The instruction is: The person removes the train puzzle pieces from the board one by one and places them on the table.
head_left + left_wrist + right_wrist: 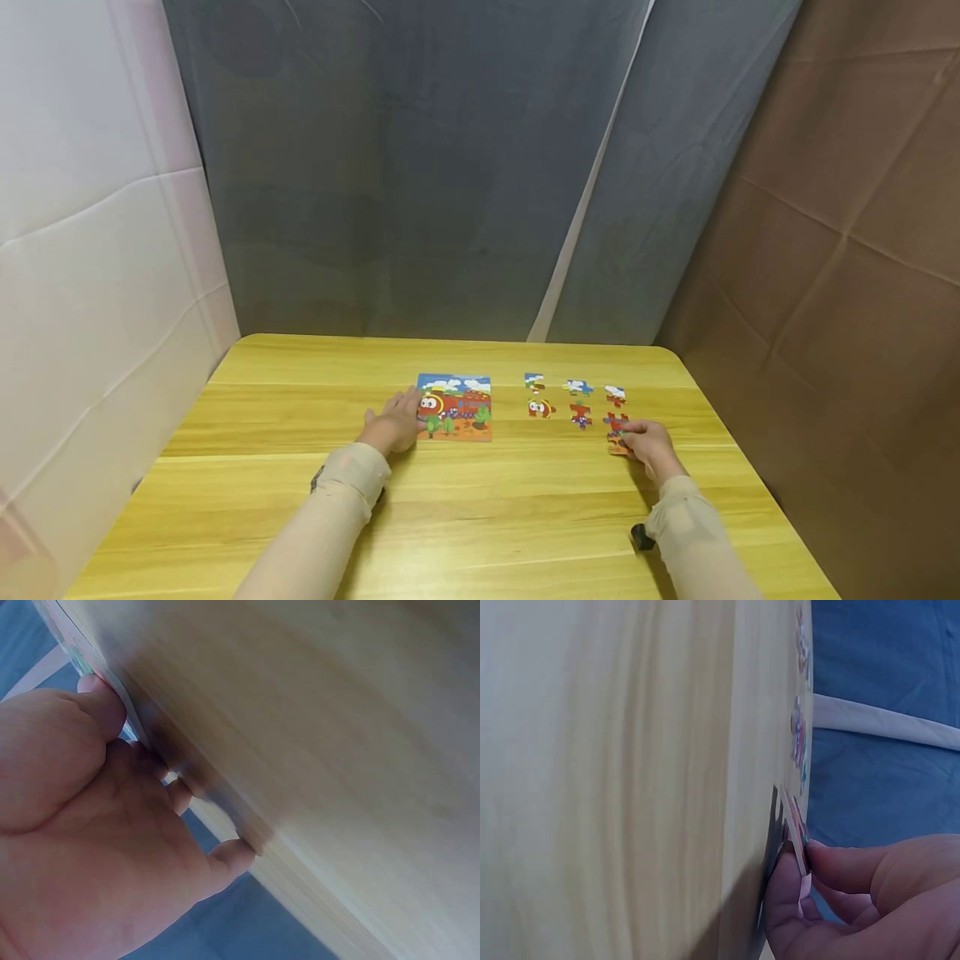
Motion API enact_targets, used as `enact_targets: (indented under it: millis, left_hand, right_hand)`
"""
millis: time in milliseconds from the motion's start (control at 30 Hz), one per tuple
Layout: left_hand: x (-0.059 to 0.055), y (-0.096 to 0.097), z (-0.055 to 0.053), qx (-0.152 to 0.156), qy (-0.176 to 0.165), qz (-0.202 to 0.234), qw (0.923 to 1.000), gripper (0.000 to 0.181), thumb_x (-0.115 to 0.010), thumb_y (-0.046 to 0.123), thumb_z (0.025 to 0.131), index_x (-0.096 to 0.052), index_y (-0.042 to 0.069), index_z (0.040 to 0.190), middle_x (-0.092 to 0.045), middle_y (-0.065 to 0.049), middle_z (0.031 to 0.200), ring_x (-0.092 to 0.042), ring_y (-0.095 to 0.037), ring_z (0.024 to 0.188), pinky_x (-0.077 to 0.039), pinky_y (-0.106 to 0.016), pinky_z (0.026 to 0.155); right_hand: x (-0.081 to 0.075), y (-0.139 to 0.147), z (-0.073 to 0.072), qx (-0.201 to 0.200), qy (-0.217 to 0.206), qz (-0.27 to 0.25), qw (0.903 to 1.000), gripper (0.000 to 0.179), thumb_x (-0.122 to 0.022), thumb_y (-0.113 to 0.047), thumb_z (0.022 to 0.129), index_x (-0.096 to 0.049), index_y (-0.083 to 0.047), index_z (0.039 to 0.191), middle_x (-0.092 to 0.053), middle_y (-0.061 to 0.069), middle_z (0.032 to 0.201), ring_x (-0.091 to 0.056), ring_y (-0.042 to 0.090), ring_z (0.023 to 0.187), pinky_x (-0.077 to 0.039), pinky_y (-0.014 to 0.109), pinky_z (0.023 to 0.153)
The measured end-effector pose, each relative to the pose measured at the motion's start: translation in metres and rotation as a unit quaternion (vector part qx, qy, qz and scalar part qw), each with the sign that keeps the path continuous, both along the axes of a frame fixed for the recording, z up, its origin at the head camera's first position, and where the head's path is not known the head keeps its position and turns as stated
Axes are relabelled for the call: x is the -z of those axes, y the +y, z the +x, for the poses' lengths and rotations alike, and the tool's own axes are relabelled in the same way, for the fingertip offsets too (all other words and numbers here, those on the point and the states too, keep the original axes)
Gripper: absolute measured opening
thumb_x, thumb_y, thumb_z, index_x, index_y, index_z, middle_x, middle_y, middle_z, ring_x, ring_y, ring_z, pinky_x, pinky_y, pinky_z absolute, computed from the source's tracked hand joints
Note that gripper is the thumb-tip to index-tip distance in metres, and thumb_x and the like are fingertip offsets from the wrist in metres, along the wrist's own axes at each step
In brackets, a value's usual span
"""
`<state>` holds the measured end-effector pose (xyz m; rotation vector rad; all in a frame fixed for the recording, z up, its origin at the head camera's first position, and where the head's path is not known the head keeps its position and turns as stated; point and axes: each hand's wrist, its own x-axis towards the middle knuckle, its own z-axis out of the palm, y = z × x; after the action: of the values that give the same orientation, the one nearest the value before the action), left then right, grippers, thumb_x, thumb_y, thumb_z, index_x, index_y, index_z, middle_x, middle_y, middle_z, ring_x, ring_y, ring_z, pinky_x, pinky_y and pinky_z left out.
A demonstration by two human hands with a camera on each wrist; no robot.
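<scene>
My left hand [396, 421] rests at the left edge of a square picture puzzle [471, 427], which shows a red train with eyes under a blue sky. In the left wrist view the thumb touches the puzzle's edge and the other fingertips lie at the tabletop. At the right, my right hand [651, 443] pinches an orange-bottomed puzzle piece [618, 450] between thumb and finger. In the right wrist view that puzzle piece [793, 825] is tilted close over the table. A red puzzle piece [615, 422] lies just beyond the fingers.
Several loose puzzle pieces lie between the hands, among them one with eyes [538, 408], a red one [580, 414] and a blue-and-white one [578, 387]. The wooden table [480, 517] ends at a grey curtain [420, 167], with cloth on both sides.
</scene>
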<state>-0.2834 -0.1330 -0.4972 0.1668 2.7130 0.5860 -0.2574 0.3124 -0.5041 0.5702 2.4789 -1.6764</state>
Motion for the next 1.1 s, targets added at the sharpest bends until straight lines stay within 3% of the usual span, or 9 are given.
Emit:
enact_targets:
  millis: [433, 733, 1100]
  left_hand:
    - [-0.0038, 0.0006, 0.0031, 0.002, 0.003, -0.002, 1.0000, 0.065, -0.045, 0.029, 0.109, -0.015, 0.009, 0.164, -0.006, -0.013, 0.170, -0.007, -0.037, 0.155, -0.002, -0.075, 0.114]
    - [-0.0031, 0.0017, 0.0032, 0.002, 0.008, -0.004, 1.0000, 0.066, -0.045, 0.029, 0.109, -0.015, 0.009, 0.164, -0.007, -0.013, 0.170, -0.007, -0.036, 0.155, -0.001, -0.074, 0.115]
    - [-0.0031, 0.0010, 0.0035, -0.002, 0.005, 0.002, 1.0000, 0.065, -0.044, 0.029, 0.109, -0.014, 0.010, 0.164, -0.006, -0.012, 0.171, -0.006, -0.036, 0.156, 0.000, -0.074, 0.115]
  right_hand:
    - [0.0031, 0.0075, -0.0004, -0.009, 0.000, 0.115, 0.9933, 0.023, -0.053, 0.007, 0.098, -0.060, 0.012, 0.119, -0.059, 0.026, 0.114, -0.060, 0.031, 0.097, -0.053, 0.029, 0.069]
    - [0.0015, 0.0066, -0.0027, -0.023, 0.018, 0.180, 0.9833, 0.013, -0.063, 0.009, 0.091, -0.067, 0.008, 0.103, -0.062, 0.024, 0.104, -0.056, 0.028, 0.086, -0.048, 0.026, 0.063]
    - [0.0097, 0.0097, -0.0058, -0.039, 0.006, 0.167, 0.9852, 0.014, -0.060, 0.013, 0.093, -0.067, 0.006, 0.103, -0.063, 0.023, 0.103, -0.063, 0.022, 0.079, -0.052, 0.027, 0.063]
